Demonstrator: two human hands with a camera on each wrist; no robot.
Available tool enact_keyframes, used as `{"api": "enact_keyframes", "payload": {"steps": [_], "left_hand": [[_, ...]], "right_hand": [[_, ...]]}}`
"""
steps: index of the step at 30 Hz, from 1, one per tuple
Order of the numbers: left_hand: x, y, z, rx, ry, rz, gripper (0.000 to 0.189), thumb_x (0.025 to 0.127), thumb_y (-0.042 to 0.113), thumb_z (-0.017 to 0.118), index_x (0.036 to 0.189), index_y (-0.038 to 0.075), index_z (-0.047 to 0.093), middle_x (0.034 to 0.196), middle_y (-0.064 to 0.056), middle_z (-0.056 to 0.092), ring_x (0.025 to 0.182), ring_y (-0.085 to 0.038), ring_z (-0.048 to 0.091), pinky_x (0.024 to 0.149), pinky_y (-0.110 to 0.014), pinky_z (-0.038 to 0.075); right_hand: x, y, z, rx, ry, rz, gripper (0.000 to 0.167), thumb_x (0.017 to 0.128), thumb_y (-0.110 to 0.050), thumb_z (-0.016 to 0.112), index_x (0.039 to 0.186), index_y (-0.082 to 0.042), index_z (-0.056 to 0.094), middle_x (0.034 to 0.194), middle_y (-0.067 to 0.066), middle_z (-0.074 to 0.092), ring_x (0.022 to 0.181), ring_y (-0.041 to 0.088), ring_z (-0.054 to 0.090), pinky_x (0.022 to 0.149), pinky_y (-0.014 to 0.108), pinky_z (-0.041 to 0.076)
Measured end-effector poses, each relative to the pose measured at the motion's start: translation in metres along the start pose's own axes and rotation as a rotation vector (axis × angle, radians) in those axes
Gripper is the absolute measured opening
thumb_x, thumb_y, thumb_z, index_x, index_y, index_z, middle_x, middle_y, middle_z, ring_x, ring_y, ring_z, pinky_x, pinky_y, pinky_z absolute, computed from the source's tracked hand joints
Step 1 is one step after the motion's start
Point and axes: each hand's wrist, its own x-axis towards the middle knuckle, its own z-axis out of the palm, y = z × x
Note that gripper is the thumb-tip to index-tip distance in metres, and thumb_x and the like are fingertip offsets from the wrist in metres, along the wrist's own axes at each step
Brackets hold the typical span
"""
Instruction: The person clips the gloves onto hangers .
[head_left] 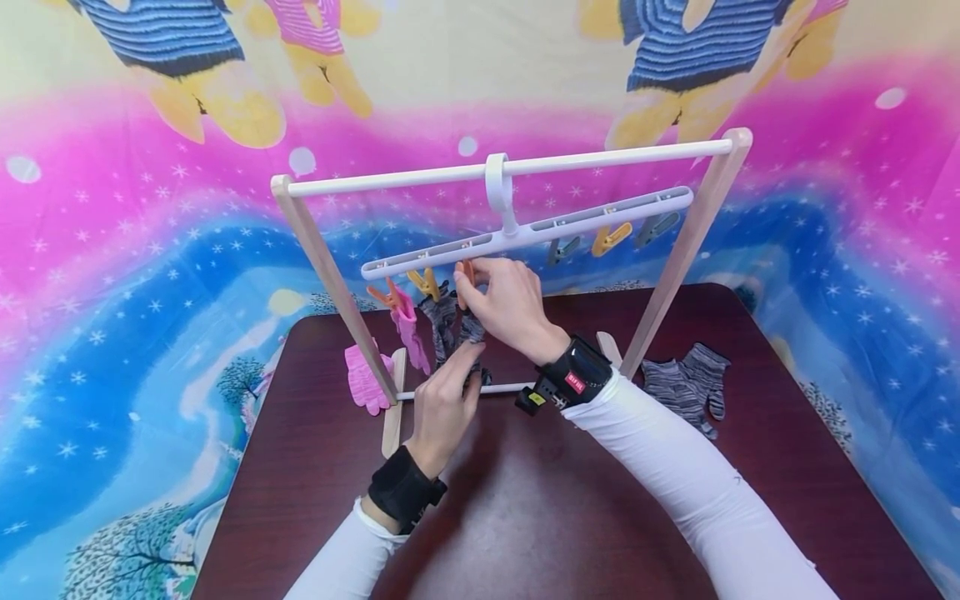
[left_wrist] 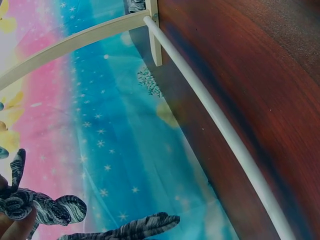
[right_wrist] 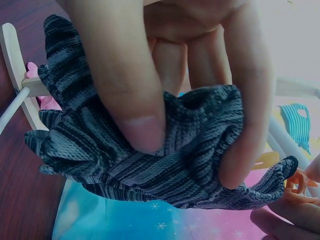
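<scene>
A black-and-grey striped knit glove [head_left: 471, 327] hangs below the white hanger [head_left: 442, 252]. My left hand [head_left: 441, 408] holds its lower part, and the right wrist view shows a thumb and fingers gripping the striped knit [right_wrist: 155, 175]. Higher up, my right hand [head_left: 513, 304] pinches an orange clothespin [head_left: 468, 270] at the glove's cuff. The clothespin [right_wrist: 299, 186] also shows beside the cuff end in the right wrist view. Just left, a matching glove [head_left: 441, 321] hangs from a yellow clothespin [head_left: 425, 284], and a pink glove [head_left: 408, 332] from another orange clothespin [head_left: 386, 293].
The hanger hooks over the top bar [head_left: 615, 157] of a wooden-sided rack [head_left: 675, 258]. More clothespins, among them a yellow one [head_left: 611, 239], hang at its right half. A pink glove [head_left: 367, 379] lies by the left post, striped gloves [head_left: 682, 385] by the right one, on the dark table [head_left: 540, 508].
</scene>
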Motion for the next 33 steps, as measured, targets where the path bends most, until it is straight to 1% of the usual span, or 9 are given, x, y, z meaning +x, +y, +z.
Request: {"api": "enact_keyframes", "payload": {"steps": [8,14,22,29,31,33], "left_hand": [[0.0022,0.0006,0.0001,0.007,0.0,0.003,0.042,0.088,-0.001,0.073,0.128,0.007,0.067,0.126,-0.012,0.072,0.113,-0.023,0.072,0.08,-0.036,0.061],[0.0011,0.0,0.0002,0.0,-0.001,-0.004,0.043,0.088,-0.001,0.072,0.129,0.007,0.066,0.128,-0.012,0.071,0.115,-0.023,0.071,0.081,-0.036,0.061],[0.0022,0.0008,-0.0016,-0.007,0.003,-0.014,0.043,0.089,0.0,0.072,0.13,0.007,0.065,0.13,-0.012,0.07,0.117,-0.022,0.07,0.082,-0.036,0.06],[0.0023,0.0015,-0.003,-0.006,0.009,-0.014,0.044,0.088,0.001,0.073,0.13,0.007,0.065,0.13,-0.013,0.07,0.115,-0.023,0.071,0.081,-0.037,0.061],[0.0021,0.0017,-0.0033,-0.003,0.011,-0.014,0.044,0.087,0.001,0.074,0.13,0.007,0.065,0.129,-0.013,0.071,0.115,-0.024,0.071,0.081,-0.037,0.061],[0.0016,0.0018,-0.0035,-0.001,0.016,-0.013,0.044,0.087,0.0,0.074,0.129,0.007,0.066,0.129,-0.013,0.071,0.114,-0.024,0.071,0.08,-0.037,0.061]], "right_hand": [[0.0001,0.0002,0.0016,-0.041,0.015,-0.007,0.031,0.101,-0.029,0.058,0.073,-0.02,0.066,0.054,-0.005,0.059,0.042,0.016,0.037,0.042,0.027,0.02],[0.0002,-0.0006,0.0011,-0.043,0.012,-0.003,0.033,0.102,-0.031,0.055,0.073,-0.019,0.066,0.055,-0.002,0.061,0.041,0.016,0.037,0.041,0.027,0.02],[-0.0005,-0.0016,0.0019,-0.05,0.024,-0.001,0.031,0.101,-0.032,0.057,0.075,-0.018,0.066,0.055,-0.006,0.061,0.04,0.016,0.037,0.041,0.027,0.019],[-0.0028,-0.002,0.0022,-0.06,0.034,0.008,0.027,0.099,-0.033,0.061,0.08,-0.015,0.067,0.053,-0.001,0.053,0.042,0.015,0.038,0.043,0.027,0.02],[-0.0032,-0.002,0.0026,-0.056,0.036,0.007,0.027,0.099,-0.033,0.062,0.081,-0.014,0.068,0.054,-0.001,0.056,0.042,0.015,0.039,0.043,0.026,0.02],[-0.0035,-0.0018,0.003,-0.054,0.039,0.006,0.026,0.098,-0.034,0.063,0.082,-0.014,0.068,0.059,-0.001,0.064,0.042,0.014,0.039,0.043,0.026,0.02]]}}
